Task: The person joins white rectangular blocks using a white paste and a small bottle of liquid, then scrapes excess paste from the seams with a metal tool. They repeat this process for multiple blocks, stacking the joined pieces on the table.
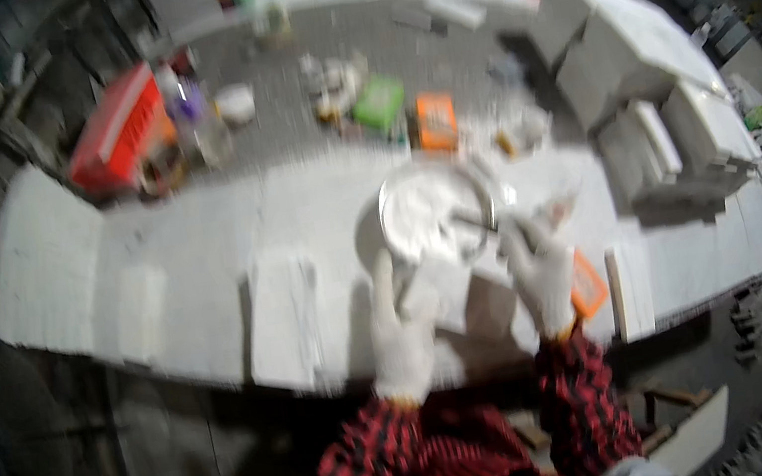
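Note:
Both my hands wear white gloves. My left hand [404,330] is at the near edge of the table, its thumb and fingers closed on a white block [443,288] with a shaded brownish side. Just beyond it stands a round metal bowl [385,220] holding white paste [431,204]. My right hand [542,280] grips a thin tool with a dark shaft [474,220], whose end dips into the bowl; blur hides its exact kind. An orange box [587,284] lies beside my right wrist.
White slabs [284,330] stand along the near edge, with another slab [632,292] at right. Stacked white blocks [624,66] rise at far right. A red box [116,131], a green packet [379,102] and an orange packet [436,122] lie further back.

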### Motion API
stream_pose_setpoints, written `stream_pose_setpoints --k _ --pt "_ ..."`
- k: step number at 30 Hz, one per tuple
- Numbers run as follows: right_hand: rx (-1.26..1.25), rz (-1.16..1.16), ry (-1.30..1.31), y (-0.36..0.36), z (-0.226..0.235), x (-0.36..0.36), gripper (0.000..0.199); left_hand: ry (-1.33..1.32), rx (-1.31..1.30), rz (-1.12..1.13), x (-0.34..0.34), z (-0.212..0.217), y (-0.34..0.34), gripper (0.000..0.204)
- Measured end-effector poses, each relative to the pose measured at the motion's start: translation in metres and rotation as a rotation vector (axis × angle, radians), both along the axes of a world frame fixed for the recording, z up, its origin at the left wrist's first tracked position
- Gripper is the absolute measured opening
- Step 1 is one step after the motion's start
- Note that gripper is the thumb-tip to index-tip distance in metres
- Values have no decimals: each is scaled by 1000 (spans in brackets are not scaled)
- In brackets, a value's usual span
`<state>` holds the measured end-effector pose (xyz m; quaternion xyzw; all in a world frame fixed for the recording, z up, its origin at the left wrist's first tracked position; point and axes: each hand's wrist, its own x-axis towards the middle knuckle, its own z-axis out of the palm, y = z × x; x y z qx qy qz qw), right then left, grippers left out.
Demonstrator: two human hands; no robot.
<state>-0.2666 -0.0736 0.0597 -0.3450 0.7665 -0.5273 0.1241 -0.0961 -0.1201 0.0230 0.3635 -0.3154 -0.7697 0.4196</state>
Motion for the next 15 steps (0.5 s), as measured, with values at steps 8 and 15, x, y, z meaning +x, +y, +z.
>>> stream_pose_setpoints --k 8,15 --pt "-202 25 176 -3 -32 16 19 187 195 95 -10 -4 23 57" --pt "-231 89 -39 8 -14 20 19 29 52 -133 4 30 11 45"
